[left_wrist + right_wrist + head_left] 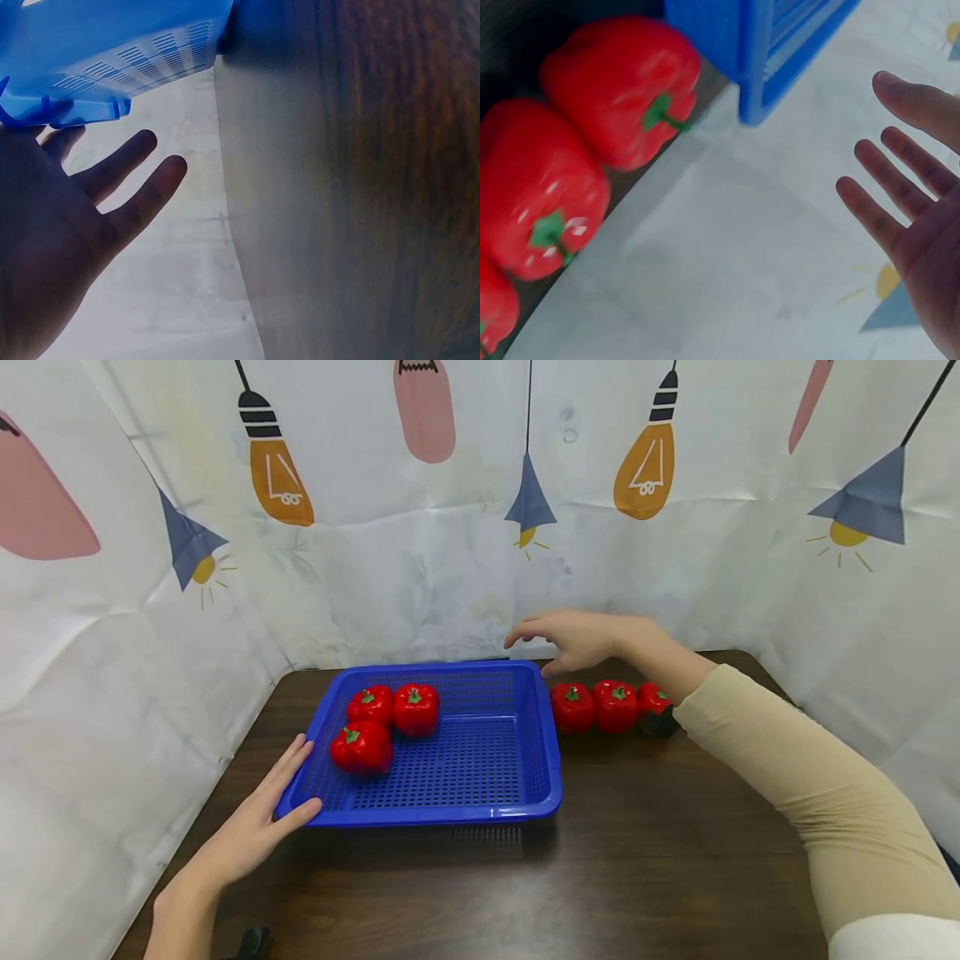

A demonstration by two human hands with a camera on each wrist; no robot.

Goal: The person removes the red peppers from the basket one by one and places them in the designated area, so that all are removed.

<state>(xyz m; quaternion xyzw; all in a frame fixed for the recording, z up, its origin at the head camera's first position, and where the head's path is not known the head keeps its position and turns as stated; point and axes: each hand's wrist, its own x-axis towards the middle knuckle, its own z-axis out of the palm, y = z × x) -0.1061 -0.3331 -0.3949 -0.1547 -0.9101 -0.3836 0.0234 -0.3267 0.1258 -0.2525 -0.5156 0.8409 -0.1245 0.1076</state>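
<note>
Hands at blue basket, three red peppers inside, three more beside

Bench was dark brown wood grain, back corners rounded, sheen toward the front. Sitting on it: blue perforated basket, left of centre. Just right of that stood three red peppers in a tight row (rightmost was partly hidden), green stems up.

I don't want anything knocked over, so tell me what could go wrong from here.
The left hand lies open at the edge of the basket, so a bump might shift it. The right hand hovers near the far right corner and could catch it. The peppers right of the basket stand close together; grabbing one may nudge its neighbour.
</note>
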